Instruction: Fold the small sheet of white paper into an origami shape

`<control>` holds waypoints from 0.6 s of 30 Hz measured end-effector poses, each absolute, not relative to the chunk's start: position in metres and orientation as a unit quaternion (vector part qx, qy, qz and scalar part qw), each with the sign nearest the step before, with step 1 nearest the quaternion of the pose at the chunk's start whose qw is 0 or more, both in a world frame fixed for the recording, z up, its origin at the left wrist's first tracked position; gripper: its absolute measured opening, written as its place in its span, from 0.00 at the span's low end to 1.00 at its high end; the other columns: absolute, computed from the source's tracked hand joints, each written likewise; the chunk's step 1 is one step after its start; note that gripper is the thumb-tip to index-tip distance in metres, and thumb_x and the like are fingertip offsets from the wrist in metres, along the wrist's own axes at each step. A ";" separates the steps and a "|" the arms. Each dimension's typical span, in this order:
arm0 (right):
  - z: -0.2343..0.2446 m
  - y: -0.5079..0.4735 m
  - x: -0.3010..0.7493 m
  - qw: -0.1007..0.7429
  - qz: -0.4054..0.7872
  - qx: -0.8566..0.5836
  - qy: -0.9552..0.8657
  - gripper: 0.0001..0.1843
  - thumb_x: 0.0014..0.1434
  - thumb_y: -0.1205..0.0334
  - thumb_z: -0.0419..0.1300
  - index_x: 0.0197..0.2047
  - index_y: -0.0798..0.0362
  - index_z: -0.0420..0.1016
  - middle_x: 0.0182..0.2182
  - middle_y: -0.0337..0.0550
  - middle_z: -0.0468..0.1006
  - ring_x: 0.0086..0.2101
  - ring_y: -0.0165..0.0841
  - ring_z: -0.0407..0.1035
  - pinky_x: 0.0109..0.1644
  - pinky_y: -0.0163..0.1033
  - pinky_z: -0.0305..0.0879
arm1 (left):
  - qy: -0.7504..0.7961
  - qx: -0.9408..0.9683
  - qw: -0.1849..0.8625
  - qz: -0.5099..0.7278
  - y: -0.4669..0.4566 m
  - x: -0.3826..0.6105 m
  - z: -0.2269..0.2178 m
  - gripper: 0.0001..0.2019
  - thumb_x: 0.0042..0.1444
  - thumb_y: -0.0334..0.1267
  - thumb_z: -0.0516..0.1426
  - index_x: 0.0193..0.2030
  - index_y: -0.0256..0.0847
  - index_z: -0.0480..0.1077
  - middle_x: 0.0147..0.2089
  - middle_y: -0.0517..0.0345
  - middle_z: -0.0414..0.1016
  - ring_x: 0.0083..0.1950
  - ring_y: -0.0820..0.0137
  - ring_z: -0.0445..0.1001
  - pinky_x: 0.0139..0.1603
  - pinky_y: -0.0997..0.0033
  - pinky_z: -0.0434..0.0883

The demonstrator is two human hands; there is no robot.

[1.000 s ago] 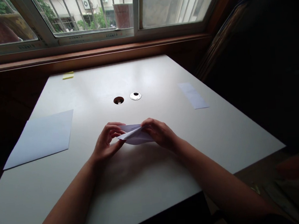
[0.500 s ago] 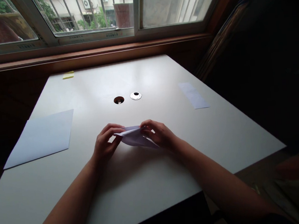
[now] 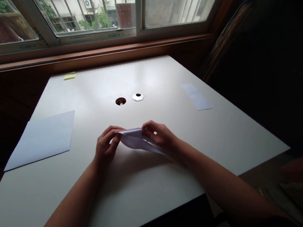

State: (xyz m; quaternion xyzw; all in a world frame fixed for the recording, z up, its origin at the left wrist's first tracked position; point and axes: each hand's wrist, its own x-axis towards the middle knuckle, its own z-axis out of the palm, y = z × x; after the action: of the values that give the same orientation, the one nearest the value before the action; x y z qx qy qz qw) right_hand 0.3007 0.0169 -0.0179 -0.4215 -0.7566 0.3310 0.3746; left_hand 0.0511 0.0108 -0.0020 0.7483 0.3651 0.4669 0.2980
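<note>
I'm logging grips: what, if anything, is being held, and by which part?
A folded paper: the left hand pinches its left end, the right hand its upper edge toward the right.

The person's left hand (image 3: 107, 143) pinches one end of the folded paper (image 3: 134, 142) between thumb and fingers; the right hand (image 3: 161, 134) grips it near the other end. The upper edge lies nearly level between them, and a lower flap slants down toward the right wrist. A shadow falls on the white table (image 3: 147, 181) below. Toward the left edge lies a large sheet (image 3: 42, 138); toward the right edge, a strip (image 3: 196, 97). Beyond the hands, a hole (image 3: 120, 101) sits just beside a cover (image 3: 137, 97). Yellow notes (image 3: 69, 76) lie near the far left corner, below the window (image 3: 88, 12).
</note>
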 end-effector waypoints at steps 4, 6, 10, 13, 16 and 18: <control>-0.017 0.017 0.300 0.370 0.350 -0.428 -0.746 0.08 0.61 0.60 0.60 0.44 0.49 0.71 0.33 0.39 0.77 0.31 0.30 0.69 0.38 0.35 0.66 | 0.378 0.740 0.306 0.465 0.011 0.052 -0.001 0.14 0.67 0.42 0.51 0.43 0.40 0.77 0.45 0.49 0.76 0.47 0.62 0.74 0.47 0.63 0.71; -0.017 0.018 0.300 0.368 0.364 -0.430 -0.740 0.08 0.61 0.60 0.60 0.44 0.49 0.71 0.32 0.38 0.76 0.30 0.29 0.69 0.37 0.35 0.65 | 0.376 0.740 0.305 0.467 0.011 0.053 0.000 0.14 0.67 0.42 0.51 0.43 0.40 0.77 0.45 0.49 0.76 0.47 0.62 0.74 0.48 0.63 0.71; -0.016 0.019 0.301 0.360 0.421 -0.426 -0.715 0.09 0.61 0.58 0.60 0.44 0.49 0.70 0.31 0.36 0.75 0.29 0.29 0.70 0.35 0.35 0.65 | 0.378 0.726 0.302 0.489 0.012 0.052 -0.001 0.11 0.66 0.41 0.54 0.45 0.40 0.76 0.46 0.50 0.75 0.49 0.62 0.74 0.50 0.62 0.71; -0.016 0.021 0.301 0.355 0.465 -0.429 -0.688 0.11 0.59 0.56 0.61 0.44 0.50 0.70 0.31 0.36 0.75 0.28 0.29 0.70 0.34 0.35 0.65 | 0.394 0.701 0.317 0.503 0.013 0.051 -0.003 0.10 0.65 0.40 0.55 0.43 0.40 0.77 0.46 0.50 0.75 0.46 0.64 0.73 0.45 0.65 0.71; -0.017 0.023 0.302 0.356 0.512 -0.429 -0.654 0.12 0.58 0.55 0.62 0.43 0.51 0.71 0.33 0.37 0.75 0.31 0.30 0.70 0.35 0.35 0.65 | 0.386 0.678 0.356 0.514 0.015 0.050 -0.006 0.11 0.66 0.41 0.54 0.43 0.39 0.77 0.47 0.49 0.73 0.39 0.68 0.72 0.38 0.67 0.71; -0.017 0.025 0.303 0.359 0.539 -0.425 -0.632 0.13 0.58 0.54 0.63 0.43 0.51 0.71 0.33 0.38 0.75 0.33 0.31 0.70 0.36 0.35 0.64 | 0.374 0.664 0.387 0.519 0.017 0.049 -0.008 0.13 0.67 0.41 0.53 0.42 0.39 0.77 0.49 0.48 0.72 0.37 0.69 0.72 0.37 0.67 0.71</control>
State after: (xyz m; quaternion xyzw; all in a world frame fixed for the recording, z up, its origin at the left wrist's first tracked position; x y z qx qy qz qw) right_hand 0.3033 0.0250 -0.0174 -0.4250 -0.6323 0.5392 0.3589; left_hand 0.0494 0.0165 -0.0077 0.6642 0.3742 0.5186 0.3871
